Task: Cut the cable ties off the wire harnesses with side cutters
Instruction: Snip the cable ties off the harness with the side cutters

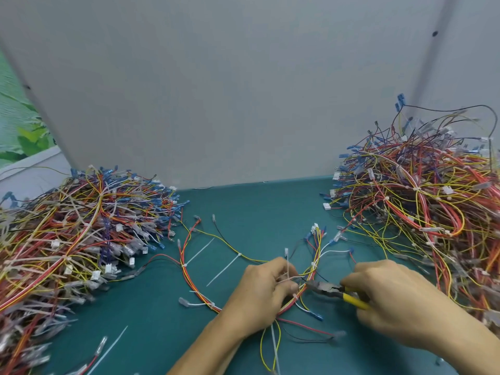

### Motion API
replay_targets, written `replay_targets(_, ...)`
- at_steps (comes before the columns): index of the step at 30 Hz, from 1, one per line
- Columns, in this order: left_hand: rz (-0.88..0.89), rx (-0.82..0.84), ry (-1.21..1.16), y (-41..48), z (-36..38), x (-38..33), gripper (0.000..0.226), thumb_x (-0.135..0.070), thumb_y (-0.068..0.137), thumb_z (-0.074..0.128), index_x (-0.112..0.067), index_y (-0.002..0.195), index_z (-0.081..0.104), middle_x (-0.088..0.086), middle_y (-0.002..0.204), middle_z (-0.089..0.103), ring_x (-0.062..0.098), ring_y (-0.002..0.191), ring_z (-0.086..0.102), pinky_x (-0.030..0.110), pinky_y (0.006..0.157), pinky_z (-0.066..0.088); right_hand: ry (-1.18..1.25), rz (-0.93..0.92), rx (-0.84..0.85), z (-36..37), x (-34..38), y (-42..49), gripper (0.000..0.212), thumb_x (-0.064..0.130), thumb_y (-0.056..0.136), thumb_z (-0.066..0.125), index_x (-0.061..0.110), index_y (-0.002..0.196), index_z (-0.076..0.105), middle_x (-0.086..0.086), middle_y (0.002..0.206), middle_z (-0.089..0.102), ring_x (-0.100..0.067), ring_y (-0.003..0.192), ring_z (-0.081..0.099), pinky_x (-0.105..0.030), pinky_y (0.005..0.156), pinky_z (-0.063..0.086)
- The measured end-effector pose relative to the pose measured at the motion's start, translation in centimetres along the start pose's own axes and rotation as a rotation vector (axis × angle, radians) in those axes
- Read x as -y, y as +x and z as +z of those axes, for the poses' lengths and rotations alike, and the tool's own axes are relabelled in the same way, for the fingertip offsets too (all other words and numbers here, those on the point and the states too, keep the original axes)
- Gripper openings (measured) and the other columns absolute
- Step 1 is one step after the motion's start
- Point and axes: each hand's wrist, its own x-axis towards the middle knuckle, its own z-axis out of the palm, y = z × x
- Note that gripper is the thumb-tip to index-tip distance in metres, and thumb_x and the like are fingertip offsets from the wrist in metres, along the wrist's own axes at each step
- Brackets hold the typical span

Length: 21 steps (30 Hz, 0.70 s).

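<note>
Teal bench (243, 212) top, grey partition (243, 90) behind it, and honestly a ridiculous amount of wire. One harness (184, 266) lies looped across the middle of the bench, a red, yellow and orange bundle with little blue and clear terminals on the ends. The left hand (263, 296) has its fingers curled tight round that harness where the bundle bends, pinching a few strands up near the fingertips. The right hand (392, 299) is wrapped round the yellow handles of the side cutters (323, 288), and the dark nose of the cutters is right up against the wires at the left fingertips. Can't tell whether the blades are actually biting on a tie, too small and blurry.

Two white cable ties (201, 251) are on the far left side of the loop, their long tails sticking out over the bench. A loose tie (108, 350) lies flat near the front left.

Big tangled pile of harnesses (67, 239) on the left, and a taller heap (419, 212) on the right, both well apart from the hands.
</note>
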Motion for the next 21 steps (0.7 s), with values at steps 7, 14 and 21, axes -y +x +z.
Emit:
replay_targets(7, -0.039, 0.075, -0.098, 0.0, -0.8, 0.2, 0.018, -0.019, 0.091, 0.060, -0.032, 0.080, 0.058, -0.007, 0.075, 0.064, 0.007, 0.069, 0.052, 0.028, 0.070, 0.045, -0.036, -0.035, -0.013, 0.4, 1.6, -0.1, 0.011, 0.039, 0.084, 0.042, 0.029, 0.087, 0.038, 0.011, 0.089, 0.040, -0.017, 0.094, 0.054, -0.031, 0.064, 0.032)
replay_targets(14, -0.038, 0.087, -0.098, 0.2, -1.1, 0.4, 0.022, -0.020, 0.094, 0.056, -0.031, 0.077, 0.049, -0.021, 0.060, 0.054, -0.001, 0.055, 0.043, 0.017, 0.057, 0.033, -0.042, -0.028, -0.035, 0.8, 2.1, 0.0, 0.011, 0.037, 0.082, 0.042, 0.029, 0.088, 0.037, 0.009, 0.092, 0.040, -0.018, 0.099, 0.055, -0.031, 0.066, 0.035)
replay_targets(21, -0.060, 0.126, -0.181, 0.1, -1.2, 0.4, 0.021, -0.016, 0.092, 0.059, -0.026, 0.075, 0.052, -0.016, 0.050, 0.044, 0.001, 0.047, 0.034, 0.016, 0.051, 0.028, -0.055, -0.030, -0.049, 1.1, 2.4, 0.1, 0.019, 0.036, 0.084, 0.041, 0.026, 0.100, 0.045, 0.008, 0.100, 0.045, -0.019, 0.101, 0.055, -0.032, 0.065, 0.034)
